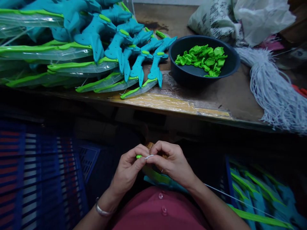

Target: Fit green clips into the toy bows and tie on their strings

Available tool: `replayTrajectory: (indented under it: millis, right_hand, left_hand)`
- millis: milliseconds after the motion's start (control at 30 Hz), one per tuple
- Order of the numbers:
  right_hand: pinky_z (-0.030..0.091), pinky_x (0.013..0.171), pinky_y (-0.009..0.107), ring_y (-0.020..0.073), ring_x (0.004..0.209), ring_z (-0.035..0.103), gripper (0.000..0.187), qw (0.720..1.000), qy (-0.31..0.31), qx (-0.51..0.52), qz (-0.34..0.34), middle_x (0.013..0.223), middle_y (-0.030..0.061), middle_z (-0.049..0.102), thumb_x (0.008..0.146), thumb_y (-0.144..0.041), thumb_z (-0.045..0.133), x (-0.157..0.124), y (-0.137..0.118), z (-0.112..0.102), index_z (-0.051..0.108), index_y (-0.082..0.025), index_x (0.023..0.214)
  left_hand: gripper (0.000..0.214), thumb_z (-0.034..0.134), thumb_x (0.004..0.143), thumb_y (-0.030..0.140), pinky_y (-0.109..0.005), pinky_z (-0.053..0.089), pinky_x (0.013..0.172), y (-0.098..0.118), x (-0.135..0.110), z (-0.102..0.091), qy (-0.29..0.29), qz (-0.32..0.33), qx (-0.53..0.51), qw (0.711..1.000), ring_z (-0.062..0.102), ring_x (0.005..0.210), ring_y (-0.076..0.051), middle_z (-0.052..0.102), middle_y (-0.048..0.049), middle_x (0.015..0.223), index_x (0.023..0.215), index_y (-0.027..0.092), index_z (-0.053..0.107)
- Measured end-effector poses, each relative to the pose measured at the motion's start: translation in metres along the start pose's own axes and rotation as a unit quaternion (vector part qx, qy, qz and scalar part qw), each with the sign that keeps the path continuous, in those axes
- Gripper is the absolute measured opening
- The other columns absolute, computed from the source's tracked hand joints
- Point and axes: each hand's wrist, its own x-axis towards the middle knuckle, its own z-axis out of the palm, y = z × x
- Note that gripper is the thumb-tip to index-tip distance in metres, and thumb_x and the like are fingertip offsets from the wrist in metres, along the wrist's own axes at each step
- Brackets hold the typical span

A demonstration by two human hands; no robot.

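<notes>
A dim workspace spreads out in front of me, with a brown workbench [244, 95] crossing the upper half of the frame and clear film over a yellow strip [168, 102] at its front edge. At upper left I see a heap of turquoise-and-lime plastic toy parts [141, 68], curved, with translucent panels. Right of the heap, at upper centre-right, sits a dark round bowl [231, 62] holding loose lime-green plastic caps [203, 59]. A printed white sack [211, 19] slumps behind it, and a bundle of white cords [275, 86] spills over the bench edge at the right of the frame.

My two hands meet at lower centre. The left hand [129, 166] pinches a small lime-green piece [138, 157] between thumb and forefinger; the right hand [170, 159], close against it, pinches a short white cord end [150, 156] that reaches the left thumb. I can't tell whether the cord is fastened to the piece. Just below the hands, a turquoise-and-lime part [165, 182] lies against the maroon shirt [153, 210], mostly hidden. A thin white line [240, 199] runs from behind the right forearm toward lower right, across more such parts [261, 191]. Blue slatted crates [43, 179] fill the lower left.
</notes>
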Motion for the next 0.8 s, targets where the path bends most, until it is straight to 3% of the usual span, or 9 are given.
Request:
replayTrajectory:
  millis: [133,267,467,600,700,800]
  right_hand:
    - [0.041,0.061,0.022,0.0099,0.065,0.056,0.025,0.999,-0.017,-0.013,-0.030,0.070,-0.0030,0.063,0.084,-0.036,0.081,0.002,0.003,-0.002,0.067,-0.018,0.072]
    - [0.044,0.063,0.024,0.0110,0.066,0.058,0.029,0.996,-0.020,-0.038,-0.084,0.072,-0.0009,0.066,0.089,-0.040,0.075,0.002,0.004,-0.001,0.066,-0.018,0.073]
    - [0.047,0.069,0.026,0.0129,0.074,0.058,0.016,0.981,0.003,-0.120,-0.152,0.081,0.0018,0.063,0.099,-0.022,0.060,-0.008,0.002,0.007,0.063,-0.018,0.085]
    - [0.049,0.074,0.027,0.0131,0.079,0.060,0.017,0.984,0.002,-0.121,-0.134,0.084,0.0020,0.062,0.101,-0.018,0.053,-0.014,-0.003,0.011,0.063,-0.019,0.087]
    - [0.051,0.078,0.028,0.0145,0.086,0.063,0.014,0.985,0.031,-0.116,-0.126,0.094,0.0042,0.064,0.099,-0.017,0.056,-0.015,-0.005,0.011,0.064,-0.019,0.088]
    - [0.053,0.085,0.030,0.0168,0.100,0.065,0.010,0.979,0.027,-0.124,-0.160,0.110,0.0077,0.066,0.097,-0.015,0.057,-0.013,-0.006,0.007,0.063,-0.019,0.092]
  left_hand:
    - [0.011,0.064,0.096,0.029,-0.027,0.041,0.075,-0.001,0.000,-0.003,-0.007,0.000,-0.003,1.000,0.052,0.084,-0.016,0.059,-0.0022,0.088,0.090,0.023,0.070]
    - [0.017,0.059,0.099,0.028,-0.027,0.040,0.075,0.000,-0.002,0.003,0.032,-0.002,0.037,0.999,0.051,0.081,-0.015,0.056,-0.0016,0.086,0.085,0.021,0.066]
    - [0.024,0.059,0.099,0.031,-0.025,0.039,0.068,-0.003,-0.003,0.017,0.126,-0.031,0.051,0.990,0.049,0.074,-0.015,0.058,-0.0012,0.081,0.079,0.019,0.065]
    - [0.028,0.060,0.098,0.033,-0.023,0.036,0.060,-0.006,-0.002,0.021,0.157,-0.057,0.026,0.986,0.043,0.064,-0.012,0.053,0.0013,0.072,0.074,0.018,0.064]
    - [0.028,0.062,0.097,0.031,-0.023,0.036,0.061,-0.005,-0.001,0.018,0.142,-0.065,0.019,0.988,0.044,0.065,-0.011,0.053,0.0015,0.071,0.073,0.017,0.065]
    - [0.028,0.064,0.096,0.031,-0.023,0.039,0.065,-0.001,0.000,0.012,0.087,-0.065,0.000,0.994,0.048,0.068,-0.012,0.055,0.0004,0.073,0.072,0.017,0.065]
